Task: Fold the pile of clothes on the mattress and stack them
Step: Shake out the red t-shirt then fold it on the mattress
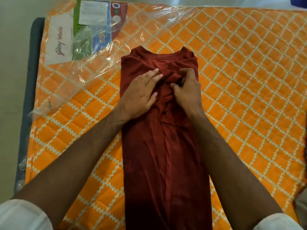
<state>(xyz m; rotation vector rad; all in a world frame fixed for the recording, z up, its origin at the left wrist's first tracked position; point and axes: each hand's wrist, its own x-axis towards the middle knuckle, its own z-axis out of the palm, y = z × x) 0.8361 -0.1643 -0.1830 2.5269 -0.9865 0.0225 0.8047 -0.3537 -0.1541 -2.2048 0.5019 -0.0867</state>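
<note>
We have a dark red, soft knit T-shirt [164, 146] lying lengthwise down the middle of the orange quilted mattress with a cream lattice pattern [240, 80], its collar at the far end and its sides already turned in to make a long narrow strip. Our left hand [142, 93] rests flat on the cloth below the collar, fingers straight and spread, pressing the left side down. Our right hand [186, 87] has its fingers curled, its grip pinching a bunched tuck of fabric near the centre of the chest.

We judge the shirt light and limp: it will not hold a crease by itself, and the wrinkles running down its middle suggest it slides and gathers easily. The clear plastic wrap [93, 52] over the far left part of the mattress looks slippery, so we would keep the garment on the bare quilting. To fold it shorter, we think the best hold is at the two collar-end corners or the hem corners, after smoothing the bunch flat with open palms.
</note>
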